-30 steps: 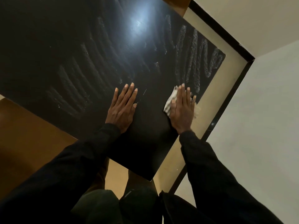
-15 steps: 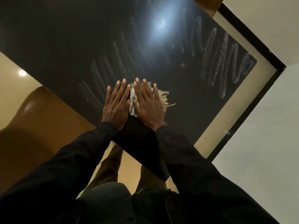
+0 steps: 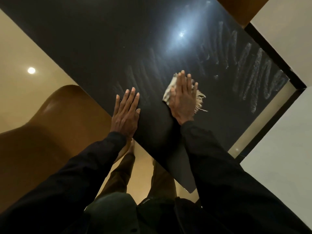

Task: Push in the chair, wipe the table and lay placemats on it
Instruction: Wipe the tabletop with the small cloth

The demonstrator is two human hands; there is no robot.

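A glossy black table [image 3: 104, 48] fills the upper middle of the head view, streaked with pale wipe marks. My right hand [image 3: 183, 98] lies flat, fingers straight, pressing a pale fringed cloth [image 3: 169, 92] onto the tabletop. My left hand [image 3: 125, 114] rests flat on the table near its front edge, to the left of the cloth, holding nothing. A brown chair [image 3: 50, 125] stands at the left, its top partly under the table edge.
A second brown chair [image 3: 236, 9] shows at the top right beyond the table. A black-edged strip [image 3: 273, 53] and white wall [image 3: 287, 132] run close along the table's right side. My legs stand below the table's near corner on a shiny beige floor [image 3: 20, 48].
My right hand slid the cloth left until it met my left hand, then back to the right. The left hand stayed flat on the table.
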